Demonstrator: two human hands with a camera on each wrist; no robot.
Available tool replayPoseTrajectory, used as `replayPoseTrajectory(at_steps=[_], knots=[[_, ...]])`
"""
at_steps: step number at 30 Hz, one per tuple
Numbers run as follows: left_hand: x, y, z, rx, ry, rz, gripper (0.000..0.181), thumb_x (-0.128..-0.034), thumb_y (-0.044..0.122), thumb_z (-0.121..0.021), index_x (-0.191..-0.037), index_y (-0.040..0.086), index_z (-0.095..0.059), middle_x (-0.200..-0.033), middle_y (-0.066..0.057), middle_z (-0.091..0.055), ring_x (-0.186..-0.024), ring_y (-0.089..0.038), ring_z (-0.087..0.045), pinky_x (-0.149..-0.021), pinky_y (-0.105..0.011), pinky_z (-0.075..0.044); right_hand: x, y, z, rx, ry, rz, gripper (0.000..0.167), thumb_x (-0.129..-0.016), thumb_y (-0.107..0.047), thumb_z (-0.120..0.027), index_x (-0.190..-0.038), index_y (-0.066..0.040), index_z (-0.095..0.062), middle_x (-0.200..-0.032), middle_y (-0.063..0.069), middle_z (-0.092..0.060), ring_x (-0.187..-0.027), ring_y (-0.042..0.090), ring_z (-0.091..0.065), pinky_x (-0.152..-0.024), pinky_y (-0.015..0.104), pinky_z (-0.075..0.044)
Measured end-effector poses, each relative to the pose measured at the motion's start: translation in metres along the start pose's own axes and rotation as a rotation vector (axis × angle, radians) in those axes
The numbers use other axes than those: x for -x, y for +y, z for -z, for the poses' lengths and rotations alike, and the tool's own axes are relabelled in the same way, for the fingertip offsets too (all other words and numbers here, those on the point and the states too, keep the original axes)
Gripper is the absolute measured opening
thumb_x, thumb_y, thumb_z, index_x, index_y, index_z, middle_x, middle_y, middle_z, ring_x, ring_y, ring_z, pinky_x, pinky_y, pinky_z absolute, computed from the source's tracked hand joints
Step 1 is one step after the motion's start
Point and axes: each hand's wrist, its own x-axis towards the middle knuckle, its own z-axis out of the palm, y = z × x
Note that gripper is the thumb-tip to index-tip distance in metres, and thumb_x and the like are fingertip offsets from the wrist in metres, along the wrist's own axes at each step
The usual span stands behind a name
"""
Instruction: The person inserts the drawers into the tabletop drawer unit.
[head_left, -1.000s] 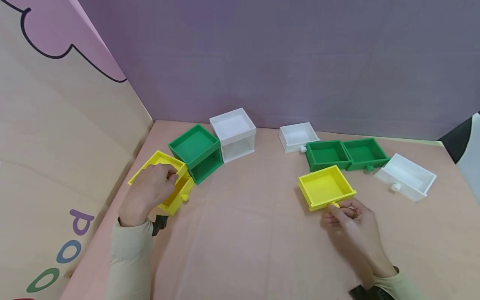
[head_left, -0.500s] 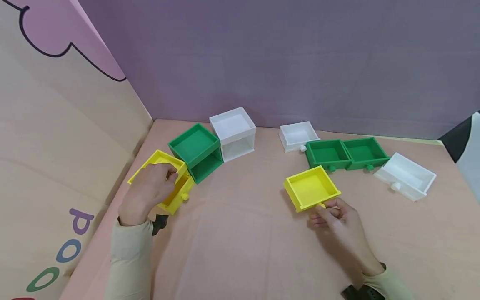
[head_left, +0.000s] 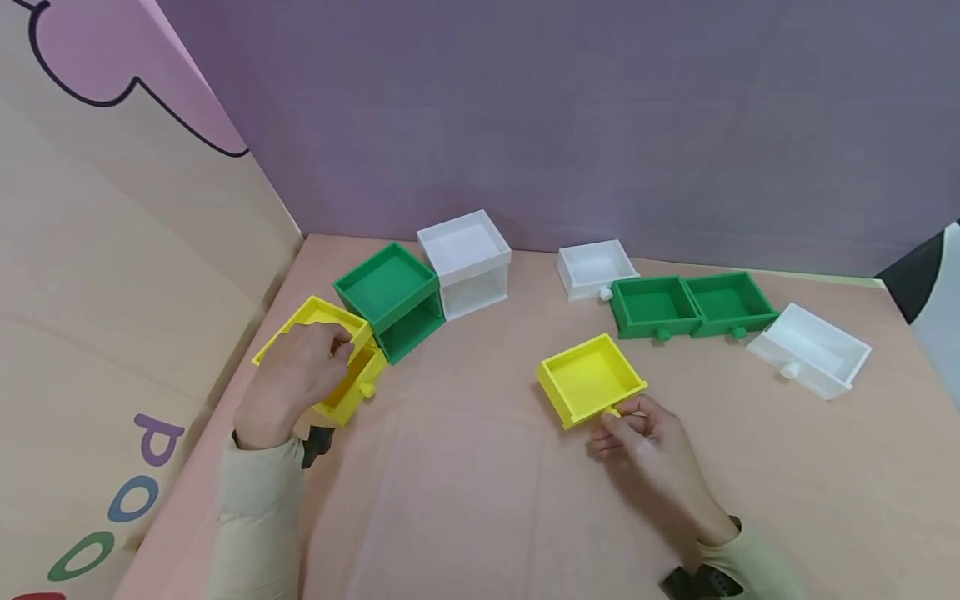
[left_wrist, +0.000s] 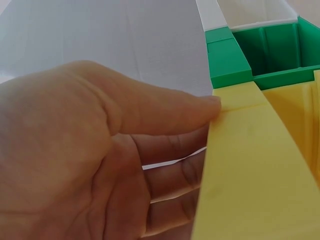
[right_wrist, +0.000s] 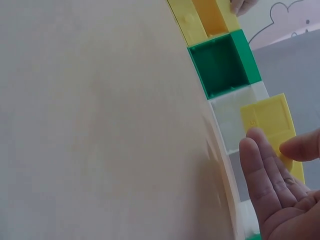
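Observation:
On the left, my left hand lies over the yellow cabinet, gripping its upper part. The left wrist view has the thumb on the edge of the yellow cabinet, the other fingers running behind it. A yellow drawer with a knob sticks partly out of its lower slot. My right hand pinches the front knob of a second yellow drawer, held tilted above the table. In the right wrist view this yellow drawer shows its underside.
A green cabinet and a white cabinet stand beside the yellow one, lower slots open. Toward the back right lie a small white drawer, two green drawers and another white drawer. A purple-grey wall rises behind.
My right hand has carried the yellow drawer leftward, away from the green drawers. The left hand stays on the yellow cabinet.

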Motion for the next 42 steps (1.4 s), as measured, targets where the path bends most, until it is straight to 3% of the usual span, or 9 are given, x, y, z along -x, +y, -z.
replayPoseTrajectory(at_steps=[7,16,24,42], knots=[[0.000,0.001,0.002,0.009,-0.024,0.024,0.025,-0.1078,0.016,-0.056,-0.113,-0.001,-0.074,-0.100,-0.015,-0.071,-0.082,-0.027,-0.063,-0.071,-0.034,-0.053,-0.001,-0.005,-0.016,-0.048,-0.044,0.002,0.022,-0.107,-0.016,-0.062,-0.116,0.004,-0.057,-0.095,0.017,-0.081,-0.080,0.019,-0.079,-0.077,0.027,-0.065],[0.000,0.001,0.002,-0.012,-0.025,0.031,0.032,-0.1082,0.018,-0.056,-0.125,-0.004,-0.072,-0.116,-0.021,-0.074,-0.090,-0.031,-0.067,-0.080,-0.043,-0.059,-0.001,-0.008,-0.037,-0.102,-0.112,0.022,0.022,-0.106,-0.012,-0.063,-0.116,0.006,-0.056,-0.095,0.019,-0.080,-0.080,0.022,-0.079,-0.077,0.031,-0.066],[0.001,0.001,0.002,-0.023,-0.031,0.028,0.034,-0.1083,0.019,-0.056,-0.129,-0.004,-0.070,-0.119,-0.022,-0.074,-0.092,-0.031,-0.067,-0.083,-0.046,-0.060,0.001,-0.016,-0.059,-0.131,-0.219,0.014,0.019,-0.106,-0.011,-0.062,-0.113,0.006,-0.057,-0.092,0.018,-0.079,-0.079,0.025,-0.078,-0.074,0.033,-0.066],[-0.001,0.002,0.003,-0.033,-0.017,0.008,0.035,-0.1086,0.019,-0.054,-0.131,-0.004,-0.070,-0.124,-0.021,-0.074,-0.094,-0.030,-0.069,-0.087,-0.048,-0.061,-0.006,-0.035,-0.107,-0.100,-0.349,0.073,0.017,-0.104,-0.014,-0.065,-0.108,0.002,-0.060,-0.086,0.014,-0.079,-0.074,0.023,-0.076,-0.070,0.034,-0.065]])
